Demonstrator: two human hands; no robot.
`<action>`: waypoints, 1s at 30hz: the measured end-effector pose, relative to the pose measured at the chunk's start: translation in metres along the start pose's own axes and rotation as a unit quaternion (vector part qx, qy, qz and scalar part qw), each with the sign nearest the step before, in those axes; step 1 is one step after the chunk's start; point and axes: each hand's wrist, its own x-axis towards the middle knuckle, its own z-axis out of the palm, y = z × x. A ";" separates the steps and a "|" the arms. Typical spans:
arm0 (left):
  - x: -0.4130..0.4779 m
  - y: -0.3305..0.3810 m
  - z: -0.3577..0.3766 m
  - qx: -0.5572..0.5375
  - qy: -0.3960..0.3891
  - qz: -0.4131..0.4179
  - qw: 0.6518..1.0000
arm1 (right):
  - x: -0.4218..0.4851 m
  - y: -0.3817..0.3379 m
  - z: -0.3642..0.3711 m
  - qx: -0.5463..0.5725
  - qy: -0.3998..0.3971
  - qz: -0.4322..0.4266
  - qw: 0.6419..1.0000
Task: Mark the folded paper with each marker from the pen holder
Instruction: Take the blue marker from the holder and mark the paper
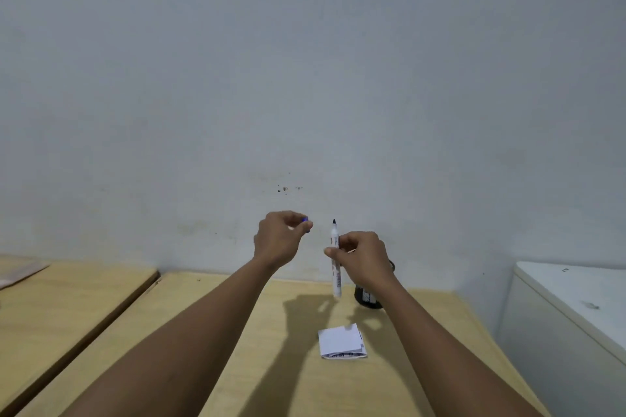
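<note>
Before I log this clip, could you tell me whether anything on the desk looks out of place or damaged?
Nothing stands out. The folded paper lies flat on the desk, the pen holder stands upright behind it, and the uncapped marker is in the right hand, its cap in the left hand.

The marker (335, 264) has a white barrel with red print and a dark tip; the cap (306, 223) is blue-purple; the folded paper (342, 340) is white; the pen holder (367, 298) is black; the table (237, 315) is pale yellow wood
</note>
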 end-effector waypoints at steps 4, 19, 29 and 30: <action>-0.026 -0.057 0.018 0.118 -0.033 -0.040 0.992 | -0.012 0.026 0.008 0.022 -0.028 -0.001 0.999; -0.057 -0.123 0.057 0.252 -0.122 -0.064 0.958 | -0.017 0.078 0.022 0.074 -0.033 0.077 0.994; -0.104 -0.126 0.064 0.286 -0.060 0.058 0.955 | -0.014 0.088 0.023 0.400 -0.059 0.167 0.899; -0.108 -0.124 0.066 0.315 -0.090 0.082 0.941 | -0.016 0.090 0.027 0.403 -0.073 0.163 0.897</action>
